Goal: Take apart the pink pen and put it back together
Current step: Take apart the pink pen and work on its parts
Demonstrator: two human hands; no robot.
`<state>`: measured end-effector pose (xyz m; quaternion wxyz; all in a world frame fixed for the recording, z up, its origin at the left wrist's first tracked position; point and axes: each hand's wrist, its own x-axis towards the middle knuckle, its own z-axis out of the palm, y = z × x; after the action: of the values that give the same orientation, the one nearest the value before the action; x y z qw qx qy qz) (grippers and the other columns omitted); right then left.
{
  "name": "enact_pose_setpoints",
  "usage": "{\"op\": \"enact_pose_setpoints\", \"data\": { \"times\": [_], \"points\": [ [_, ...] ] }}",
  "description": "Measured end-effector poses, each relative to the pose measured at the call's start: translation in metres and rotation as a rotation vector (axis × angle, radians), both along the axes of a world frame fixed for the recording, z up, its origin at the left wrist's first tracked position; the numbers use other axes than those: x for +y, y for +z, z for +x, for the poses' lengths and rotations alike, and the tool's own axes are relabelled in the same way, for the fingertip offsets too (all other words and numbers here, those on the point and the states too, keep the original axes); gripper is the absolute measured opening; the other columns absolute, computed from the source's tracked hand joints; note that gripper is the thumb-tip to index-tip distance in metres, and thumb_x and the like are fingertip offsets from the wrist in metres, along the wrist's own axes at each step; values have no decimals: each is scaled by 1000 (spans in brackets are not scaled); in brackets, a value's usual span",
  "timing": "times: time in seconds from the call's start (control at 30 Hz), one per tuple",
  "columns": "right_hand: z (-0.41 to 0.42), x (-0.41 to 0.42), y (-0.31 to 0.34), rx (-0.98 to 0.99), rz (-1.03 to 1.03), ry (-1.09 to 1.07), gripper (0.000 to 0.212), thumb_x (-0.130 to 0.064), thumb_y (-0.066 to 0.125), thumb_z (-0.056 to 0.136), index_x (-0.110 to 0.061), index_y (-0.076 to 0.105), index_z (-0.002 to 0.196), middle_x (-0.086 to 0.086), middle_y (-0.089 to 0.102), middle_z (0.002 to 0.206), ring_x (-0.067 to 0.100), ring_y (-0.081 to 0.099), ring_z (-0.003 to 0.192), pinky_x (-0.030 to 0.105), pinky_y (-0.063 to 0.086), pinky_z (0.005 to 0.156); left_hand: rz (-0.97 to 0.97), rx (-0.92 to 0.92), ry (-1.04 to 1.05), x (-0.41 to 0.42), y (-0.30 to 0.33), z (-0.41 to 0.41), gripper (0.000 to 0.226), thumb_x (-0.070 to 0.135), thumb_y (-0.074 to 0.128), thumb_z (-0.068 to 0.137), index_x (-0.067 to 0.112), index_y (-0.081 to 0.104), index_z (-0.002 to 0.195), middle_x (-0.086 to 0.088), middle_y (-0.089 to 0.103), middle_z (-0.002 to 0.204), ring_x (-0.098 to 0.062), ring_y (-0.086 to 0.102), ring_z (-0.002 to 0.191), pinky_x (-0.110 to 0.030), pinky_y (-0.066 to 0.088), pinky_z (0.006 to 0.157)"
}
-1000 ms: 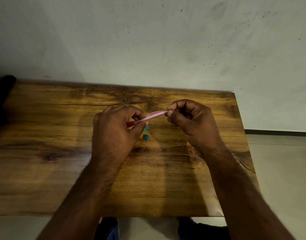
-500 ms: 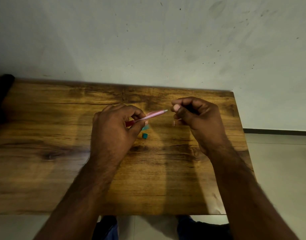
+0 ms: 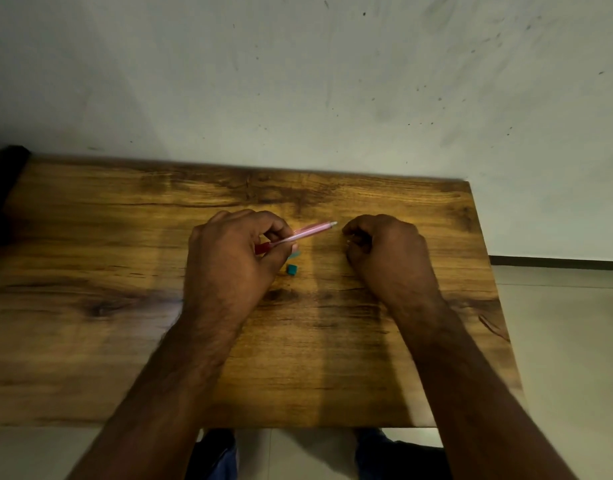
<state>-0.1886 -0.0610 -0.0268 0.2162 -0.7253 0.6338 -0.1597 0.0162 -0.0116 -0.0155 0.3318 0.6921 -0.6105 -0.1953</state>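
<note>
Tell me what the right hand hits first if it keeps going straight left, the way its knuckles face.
Probably the tip of the pink pen, held by the left hand; depth is uncertain, so the right hand might pass beneath it.

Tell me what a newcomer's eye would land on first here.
First, the pink pen, pinched in the left hand above the middle of the wooden table, its pale tip pointing toward the right hand. That hand lies curled on the table just beyond the tip. A small teal piece sits on the wood under the pen.
</note>
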Motion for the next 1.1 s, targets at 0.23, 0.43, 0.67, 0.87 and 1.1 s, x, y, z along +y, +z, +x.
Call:
{"op": "enact_pose_setpoints", "data": {
  "times": [0.23,0.43,0.67,0.87,1.1],
  "points": [
    [1,-5,3,-797,169,-261,20,-3,68,93,-18,80,99,-4,76,84,11,69,75,27,58,71,13,3,7,0,1,0,15,36,87,78,34,78,91,17,71,83,-15,62,84,-52,54,83],
    [1,-3,10,-1199,344,-212,14,3,65,95,1,70,108,12,74,89,21,72,82,29,61,77,12,-2,7,-1,1,-1,15,34,87,79,34,78,90,17,72,83,-16,62,83,-54,54,83],
    [1,-1,11,-1139,332,-189,14,4,67,93,-3,73,104,10,77,89,22,74,84,28,61,78,13,11,18,-1,0,-1,14,35,85,79,32,78,91,17,71,83,-15,63,83,-52,56,81],
    [5,-1,10,-1112,322,-156,17,7,68,92,-5,74,102,12,76,89,21,73,83,28,61,77,24,-6,9,-1,1,-1,14,38,83,80,33,78,92,17,71,83,-14,63,84,-51,56,82],
    [3,-1,9,-1063,288,-104,20,9,69,90,-6,75,101,14,78,91,21,75,84,28,60,76,12,-17,6,-1,1,0,14,35,85,80,32,79,93,16,72,84,-16,64,83,-49,55,83]
  ]
}}
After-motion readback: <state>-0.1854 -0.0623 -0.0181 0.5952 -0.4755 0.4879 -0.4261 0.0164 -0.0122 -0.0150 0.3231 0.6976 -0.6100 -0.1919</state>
